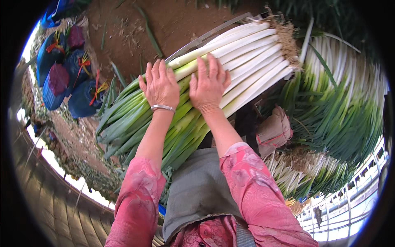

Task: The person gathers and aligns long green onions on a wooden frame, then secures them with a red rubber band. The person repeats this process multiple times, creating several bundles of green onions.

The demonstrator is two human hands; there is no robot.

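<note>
A thick row of long green onions (247,66) lies slantwise before me, white stalks and brown roots (285,43) to the upper right, green leaves (132,123) to the lower left. My left hand (162,83) rests flat across the pale green part, its fingers over the far edge. Close beside it on the right, my right hand (208,81) presses on the stalks where they turn white. A silver bangle (163,107) circles my left wrist. Beyond the onions shows a metal edge (209,34) of whatever supports them; most of that support is hidden.
Large piles of green onions (336,108) stand at the right. Near them is a beige bundle (273,131) tied with pink string. Several blue sacks (52,58) with red and yellow ties sit at the upper left. Loose leaves (149,31) lie on the brown soil (120,34).
</note>
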